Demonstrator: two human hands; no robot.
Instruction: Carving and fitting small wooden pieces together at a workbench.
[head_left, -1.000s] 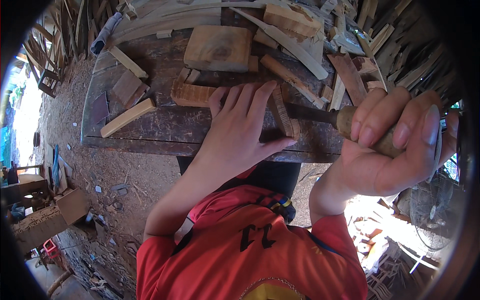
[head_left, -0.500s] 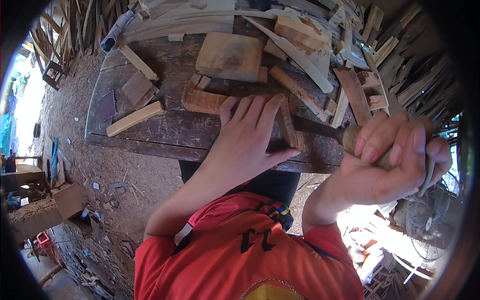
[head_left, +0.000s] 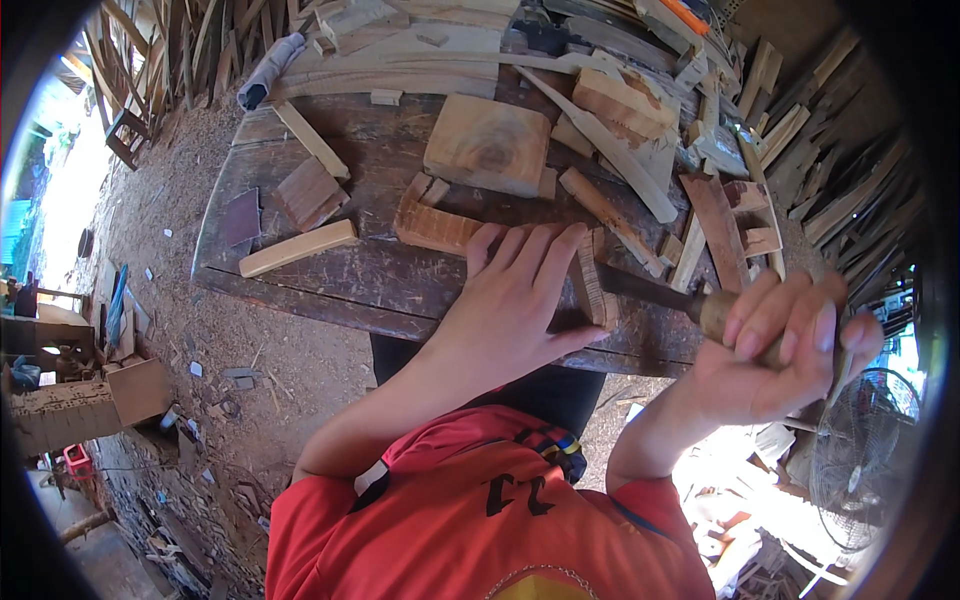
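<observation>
I see fingers clamped: right hand (head_left: 785,335) around a tool (head_left: 655,292), left hand (head_left: 520,300) on wood (head_left: 599,285); a block (head_left: 487,145) lies farther off.

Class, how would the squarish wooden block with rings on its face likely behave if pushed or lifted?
The block would probably stay stiff when lifted, as it looks like thick, solid wood. Pushed, it would likely slide rather than roll or tip, given its squarish outline and broad, low shape.
</observation>
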